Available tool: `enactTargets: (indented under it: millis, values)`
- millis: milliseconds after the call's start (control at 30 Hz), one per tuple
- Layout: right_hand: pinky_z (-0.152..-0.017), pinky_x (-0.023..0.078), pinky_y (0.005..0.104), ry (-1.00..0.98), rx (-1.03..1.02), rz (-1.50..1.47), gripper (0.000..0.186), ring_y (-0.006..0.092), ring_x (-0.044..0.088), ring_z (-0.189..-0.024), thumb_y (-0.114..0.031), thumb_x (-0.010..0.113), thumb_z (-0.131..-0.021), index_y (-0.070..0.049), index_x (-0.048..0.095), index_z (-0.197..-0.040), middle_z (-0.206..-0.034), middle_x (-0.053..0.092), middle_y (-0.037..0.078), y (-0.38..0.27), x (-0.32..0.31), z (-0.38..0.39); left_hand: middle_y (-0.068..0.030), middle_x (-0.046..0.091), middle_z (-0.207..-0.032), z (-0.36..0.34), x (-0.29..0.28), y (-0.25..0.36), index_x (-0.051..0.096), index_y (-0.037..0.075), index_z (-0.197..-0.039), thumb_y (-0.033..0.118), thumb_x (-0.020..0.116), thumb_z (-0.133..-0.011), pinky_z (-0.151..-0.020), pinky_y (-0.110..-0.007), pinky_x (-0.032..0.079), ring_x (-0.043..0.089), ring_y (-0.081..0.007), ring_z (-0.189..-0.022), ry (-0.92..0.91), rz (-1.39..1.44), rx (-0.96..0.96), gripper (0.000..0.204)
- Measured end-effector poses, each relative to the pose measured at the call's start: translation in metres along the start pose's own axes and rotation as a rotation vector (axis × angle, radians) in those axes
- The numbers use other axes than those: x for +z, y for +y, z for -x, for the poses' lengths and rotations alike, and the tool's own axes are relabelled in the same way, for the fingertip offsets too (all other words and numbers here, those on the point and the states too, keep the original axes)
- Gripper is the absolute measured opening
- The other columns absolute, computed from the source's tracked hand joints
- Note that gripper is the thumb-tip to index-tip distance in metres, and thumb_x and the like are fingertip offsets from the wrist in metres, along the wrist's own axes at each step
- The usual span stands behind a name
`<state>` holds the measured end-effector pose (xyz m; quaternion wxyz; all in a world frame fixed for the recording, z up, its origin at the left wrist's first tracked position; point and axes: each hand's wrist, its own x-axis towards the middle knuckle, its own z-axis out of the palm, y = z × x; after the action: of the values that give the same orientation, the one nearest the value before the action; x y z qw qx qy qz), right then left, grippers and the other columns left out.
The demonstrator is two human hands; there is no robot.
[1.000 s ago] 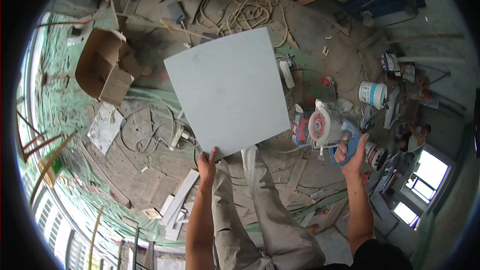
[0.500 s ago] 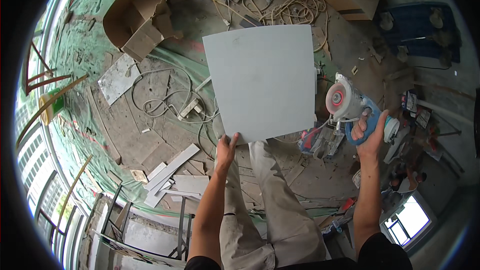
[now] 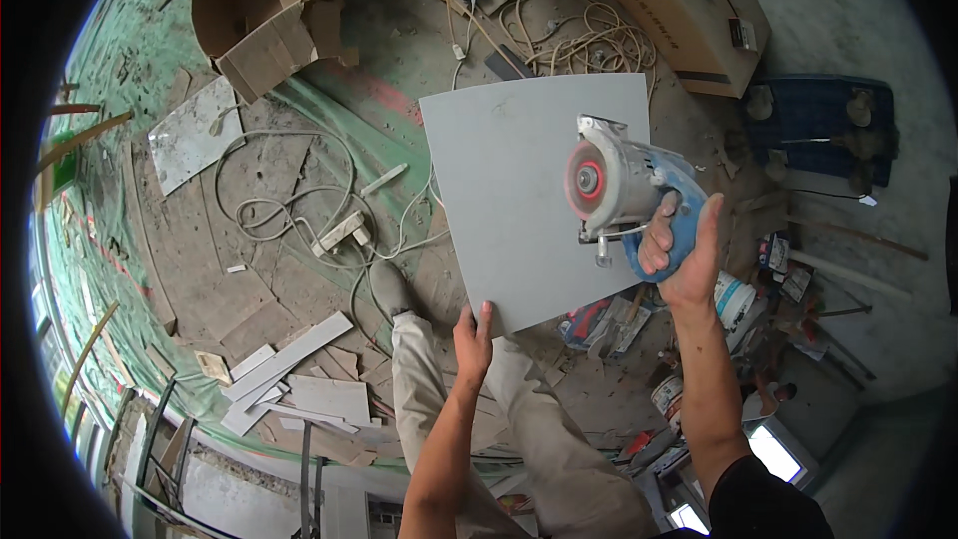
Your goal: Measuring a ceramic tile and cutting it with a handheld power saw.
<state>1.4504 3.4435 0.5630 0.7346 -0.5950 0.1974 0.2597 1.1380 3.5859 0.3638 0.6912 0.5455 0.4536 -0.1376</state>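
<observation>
A large pale grey square board (image 3: pixel 509 210) is held in front of my legs, with my left hand (image 3: pixel 474 339) closed on its lower edge, thumb on the face. My right hand (image 3: pixel 679 250) grips the blue handle of a power cutter (image 3: pixel 609 190) with a white housing and a red-ringed disc, facing up toward me. The cutter appears above the right half of the board; whether it touches the board I cannot tell.
A torn cardboard box (image 3: pixel 259 10), coiled cables, a power strip (image 3: pixel 344 235), white offcuts (image 3: pixel 299 359) and green sheeting cover the floor. A long carton (image 3: pixel 679 20) and blue dolly (image 3: pixel 818 130) lie upper right. Buckets and another person (image 3: pixel 768 399) are lower right.
The cutter in my right hand has moved left, from beside the board to over it. The board and my left hand sit further right and slightly lower in view. My foot now shows.
</observation>
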Motion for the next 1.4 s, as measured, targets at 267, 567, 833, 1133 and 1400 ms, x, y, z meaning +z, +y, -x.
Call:
enactTargets:
  millis: [267,567,833,1133,1400]
  values:
    - [-0.049,0.040,0.0279,-0.110,-0.211,0.378,0.075,0.0116,0.045,-0.052,-0.077,0.035,-0.111,-0.006,0.057,-0.107,-0.072,0.050,0.001,0.020,0.098,-0.072,-0.0136,0.049,-0.073,-0.034,0.000,0.026,0.053,-0.003,-0.094,0.046,0.059,-0.115,-0.069,-0.041,0.045,0.044,-0.0235,-0.071,0.019,-0.108,0.058,0.053]
    - [-0.044,0.040,0.0290,-0.111,-0.371,0.382,0.066,0.0114,0.047,-0.048,-0.068,0.046,-0.113,-0.004,0.058,-0.101,-0.064,0.052,0.003,0.040,0.142,-0.106,-0.0062,0.049,-0.079,-0.038,-0.013,0.029,0.055,0.000,-0.096,0.048,0.056,-0.116,-0.074,-0.035,0.043,0.043,-0.0152,-0.079,-0.091,0.068,-0.020,0.052]
    - [-0.043,0.041,0.0293,-0.095,-0.368,0.371,0.066,0.0118,0.047,-0.047,-0.067,0.048,-0.112,-0.004,0.059,-0.097,-0.062,0.051,0.003,0.049,0.140,-0.119,-0.0034,0.054,-0.081,-0.043,-0.008,0.039,0.063,-0.001,-0.104,0.049,0.055,-0.116,-0.073,-0.034,0.044,0.046,-0.0136,-0.080,-0.104,0.161,0.013,0.051]
    - [-0.045,0.042,0.0299,-0.101,-0.382,0.433,0.067,0.0127,0.048,-0.049,-0.071,0.047,-0.111,-0.006,0.059,-0.098,-0.065,0.052,0.004,0.052,0.136,-0.127,-0.0106,0.050,-0.073,-0.046,-0.009,0.036,0.058,-0.002,-0.096,0.047,0.058,-0.115,-0.068,-0.038,0.043,0.043,-0.0170,-0.073,-0.077,0.044,0.038,0.052]
    - [-0.043,0.041,0.0299,-0.075,-0.379,0.359,0.065,0.0125,0.048,-0.047,-0.066,0.049,-0.112,-0.004,0.058,-0.095,-0.062,0.052,0.003,0.054,0.142,-0.127,-0.0125,0.048,-0.073,-0.045,-0.012,0.039,0.054,-0.002,-0.093,0.046,0.059,-0.115,-0.067,-0.039,0.043,0.042,-0.0186,-0.073,-0.061,0.011,0.055,0.053]
